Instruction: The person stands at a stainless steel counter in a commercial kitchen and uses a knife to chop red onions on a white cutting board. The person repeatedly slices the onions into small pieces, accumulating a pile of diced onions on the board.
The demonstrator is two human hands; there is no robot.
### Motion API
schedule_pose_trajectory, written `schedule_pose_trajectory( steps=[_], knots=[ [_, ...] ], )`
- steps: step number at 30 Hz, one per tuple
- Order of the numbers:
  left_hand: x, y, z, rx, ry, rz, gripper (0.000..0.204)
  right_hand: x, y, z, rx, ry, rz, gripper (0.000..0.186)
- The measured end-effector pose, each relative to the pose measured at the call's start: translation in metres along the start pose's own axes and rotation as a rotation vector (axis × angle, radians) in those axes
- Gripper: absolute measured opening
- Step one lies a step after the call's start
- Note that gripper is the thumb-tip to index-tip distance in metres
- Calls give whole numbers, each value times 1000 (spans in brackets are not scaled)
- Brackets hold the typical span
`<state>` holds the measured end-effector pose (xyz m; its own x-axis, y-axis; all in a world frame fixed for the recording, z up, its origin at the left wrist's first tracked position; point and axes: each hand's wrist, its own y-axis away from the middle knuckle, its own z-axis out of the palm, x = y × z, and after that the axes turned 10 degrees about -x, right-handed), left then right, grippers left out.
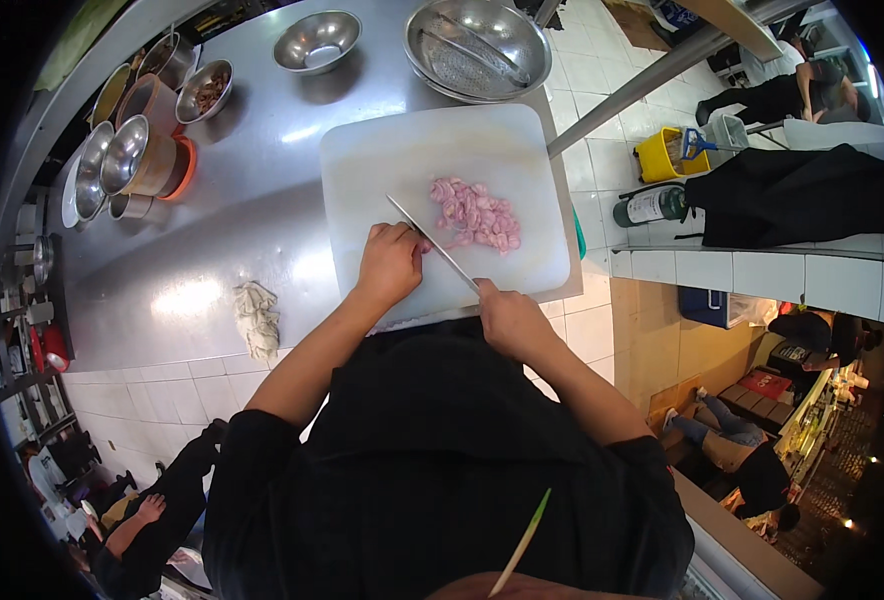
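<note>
A white cutting board (372, 160) lies on the steel table, holding a loose heap of sliced pink shallot (472, 212). My left hand (392, 260) rests on its lower left part, fingers curled over a small pink shallot piece (424, 245), mostly covered by them. My right hand (502, 315) grips the handle of a long knife (444, 255), whose blade slants up and left beside my left fingertips and over that piece.
A steel bowl (317, 42), a perforated bowl (477, 55) and several containers (122, 160) stand along the table's far and left parts. A crumpled cloth (257, 320) lies left of the board. Other people (152, 510) are at both sides; a yellow bucket (657, 160) stands at right.
</note>
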<state>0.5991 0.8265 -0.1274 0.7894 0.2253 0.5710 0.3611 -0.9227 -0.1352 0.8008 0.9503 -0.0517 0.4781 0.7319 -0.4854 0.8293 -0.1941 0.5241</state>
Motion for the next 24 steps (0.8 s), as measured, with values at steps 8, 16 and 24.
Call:
schedule_pose_trajectory(
  steps=[8,16,24],
  knots=[
    [4,2,1,5,-3,-22,6,6,-1,-7,-59,19,21,32],
    [4,4,1,17,-16,-20,6,6,6,-6,-39,-4,3,32],
    [3,6,4,33,-14,-16,6,6,12,-4,-58,-14,4,34]
  ],
)
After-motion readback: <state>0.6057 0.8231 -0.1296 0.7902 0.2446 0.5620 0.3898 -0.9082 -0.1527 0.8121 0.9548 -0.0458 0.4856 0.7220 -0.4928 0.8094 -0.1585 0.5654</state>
